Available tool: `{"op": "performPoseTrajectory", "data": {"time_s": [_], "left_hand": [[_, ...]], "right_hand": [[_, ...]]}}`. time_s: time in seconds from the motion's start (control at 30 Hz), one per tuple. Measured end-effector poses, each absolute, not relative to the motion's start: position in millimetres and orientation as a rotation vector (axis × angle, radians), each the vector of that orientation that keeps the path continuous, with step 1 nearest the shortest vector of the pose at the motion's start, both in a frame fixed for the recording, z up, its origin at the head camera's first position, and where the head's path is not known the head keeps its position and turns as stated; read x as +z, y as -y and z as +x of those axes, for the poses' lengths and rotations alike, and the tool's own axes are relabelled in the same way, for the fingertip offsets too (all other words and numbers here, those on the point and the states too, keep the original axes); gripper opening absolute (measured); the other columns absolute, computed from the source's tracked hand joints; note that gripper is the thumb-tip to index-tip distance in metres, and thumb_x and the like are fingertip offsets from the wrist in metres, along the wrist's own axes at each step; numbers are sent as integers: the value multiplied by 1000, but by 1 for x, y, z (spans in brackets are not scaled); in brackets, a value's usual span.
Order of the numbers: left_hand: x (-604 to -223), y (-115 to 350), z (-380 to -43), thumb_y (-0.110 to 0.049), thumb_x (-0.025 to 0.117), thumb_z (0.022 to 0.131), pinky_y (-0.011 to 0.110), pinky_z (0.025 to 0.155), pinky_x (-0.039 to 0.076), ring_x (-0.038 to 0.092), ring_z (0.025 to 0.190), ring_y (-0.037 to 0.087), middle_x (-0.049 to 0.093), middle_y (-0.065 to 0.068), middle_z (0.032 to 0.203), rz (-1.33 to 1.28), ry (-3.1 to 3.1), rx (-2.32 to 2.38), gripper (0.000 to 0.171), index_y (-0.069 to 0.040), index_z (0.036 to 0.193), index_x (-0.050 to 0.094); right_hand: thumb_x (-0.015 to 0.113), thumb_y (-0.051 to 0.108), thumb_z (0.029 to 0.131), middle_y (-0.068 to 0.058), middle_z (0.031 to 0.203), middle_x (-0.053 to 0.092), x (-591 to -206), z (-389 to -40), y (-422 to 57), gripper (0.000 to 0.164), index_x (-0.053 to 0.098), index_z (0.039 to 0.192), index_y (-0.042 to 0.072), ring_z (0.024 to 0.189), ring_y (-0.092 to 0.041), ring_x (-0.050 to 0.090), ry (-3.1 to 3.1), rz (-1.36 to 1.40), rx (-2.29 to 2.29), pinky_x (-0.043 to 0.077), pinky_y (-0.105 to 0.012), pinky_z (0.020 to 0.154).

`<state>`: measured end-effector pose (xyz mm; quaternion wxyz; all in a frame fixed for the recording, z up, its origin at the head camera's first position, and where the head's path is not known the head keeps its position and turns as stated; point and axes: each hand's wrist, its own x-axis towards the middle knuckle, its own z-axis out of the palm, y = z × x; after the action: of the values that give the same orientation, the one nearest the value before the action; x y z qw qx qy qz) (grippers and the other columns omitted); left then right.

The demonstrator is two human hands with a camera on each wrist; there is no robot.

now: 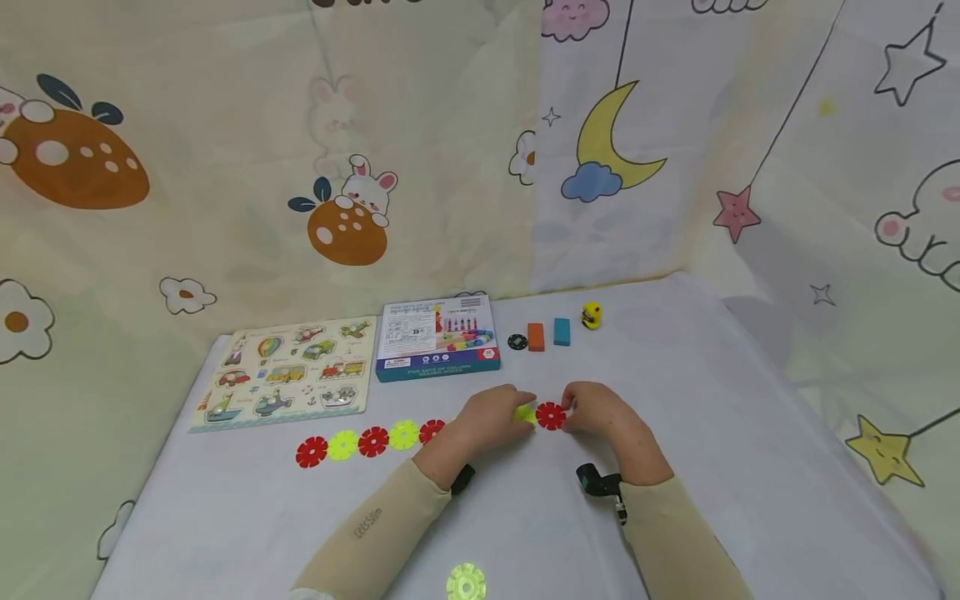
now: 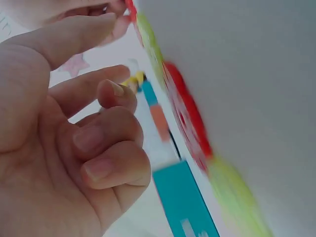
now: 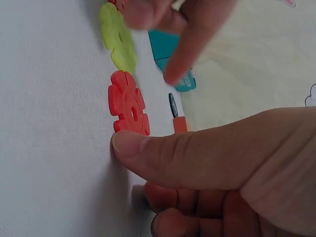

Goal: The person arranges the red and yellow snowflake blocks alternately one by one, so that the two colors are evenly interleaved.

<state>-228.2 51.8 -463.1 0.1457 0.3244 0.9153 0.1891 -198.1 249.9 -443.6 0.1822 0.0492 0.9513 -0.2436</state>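
Observation:
In the head view, my right hand (image 1: 603, 417) holds the right edge of a red flower-shaped plastic disc (image 1: 551, 416), lying at the row's right end. The right wrist view shows the thumb against that red disc (image 3: 129, 106), with the other fingers curled below. My left hand (image 1: 487, 421) hovers over the row beside a yellow-green disc (image 1: 525, 413), its thumb and index finger apart. No disc is between them in the left wrist view, where the remaining fingers hang loosely bent. Further left lie alternating red discs (image 1: 312, 452) and yellow-green discs (image 1: 343, 445); the left hand hides part of the row.
One yellow-green disc (image 1: 467, 582) lies near the front edge. Behind the row are a picture puzzle board (image 1: 288, 375) and a bead box (image 1: 438, 337). Right of the box sit a black disc (image 1: 517, 342), an orange block (image 1: 536, 337), a blue block (image 1: 562, 332) and a yellow toy (image 1: 592, 315).

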Motion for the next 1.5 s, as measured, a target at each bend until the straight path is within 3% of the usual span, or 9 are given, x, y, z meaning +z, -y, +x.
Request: {"op": "performPoseTrajectory", "data": {"time_s": [0.23,0.43,0.57,0.73,0.87,1.1,1.27,1.5], "left_hand": [[-473,-77,-235,-35,75,80,21,66,43,52,82,7,63,-10,92,1047,-2573,548,47,-24,124,64],[-470,-80,-237,-33,72,83,21,68,43,51,84,7,63,-10,95,1070,-2538,564,45,-24,126,62],[-467,-81,-237,-33,68,86,22,70,44,52,85,7,64,-11,95,1075,-2518,592,39,-26,124,64],[-465,-81,-235,-32,69,86,25,75,45,51,91,8,62,-10,102,1025,-2520,553,43,-27,127,61],[-466,-82,-234,-34,69,85,23,74,44,49,92,8,60,-7,105,1037,-2525,518,48,-26,131,58],[-465,-81,-233,-35,69,85,23,73,44,49,94,9,59,-5,108,1053,-2544,499,49,-25,132,57],[-464,-81,-232,-35,69,85,23,74,44,49,94,9,59,-5,108,1061,-2551,501,49,-24,132,57],[-463,-80,-231,-34,69,85,24,76,45,49,96,10,59,-5,109,1058,-2547,508,49,-24,132,56]], "right_hand": [[78,13,75,-4,83,56,-444,-199,-244,27,59,93,7,77,-21,51,-2653,83,-728,45,-33,66],[78,25,76,-3,85,57,-417,-185,-251,31,61,98,10,79,-20,51,-2583,33,-728,44,-35,67],[77,28,77,-1,78,57,-390,-167,-239,23,63,90,15,73,-17,52,-2507,-171,-780,42,-33,64],[79,32,75,7,70,56,-373,-130,-183,21,65,86,22,64,-9,52,-2379,-557,-675,43,-28,60],[79,42,73,15,68,51,-388,-95,-128,25,65,88,27,61,-3,48,-2374,-803,-378,42,-23,57],[66,51,82,7,85,52,-433,-67,-75,36,65,100,19,62,-3,46,-2392,-1142,-34,42,-21,44],[63,56,82,4,84,51,-441,-63,-69,44,66,97,15,60,-6,45,-2486,-1058,-56,39,-24,40],[67,57,77,3,80,53,-438,-65,-71,48,66,91,12,63,-7,49,-2580,-952,-11,42,-26,46]]}}
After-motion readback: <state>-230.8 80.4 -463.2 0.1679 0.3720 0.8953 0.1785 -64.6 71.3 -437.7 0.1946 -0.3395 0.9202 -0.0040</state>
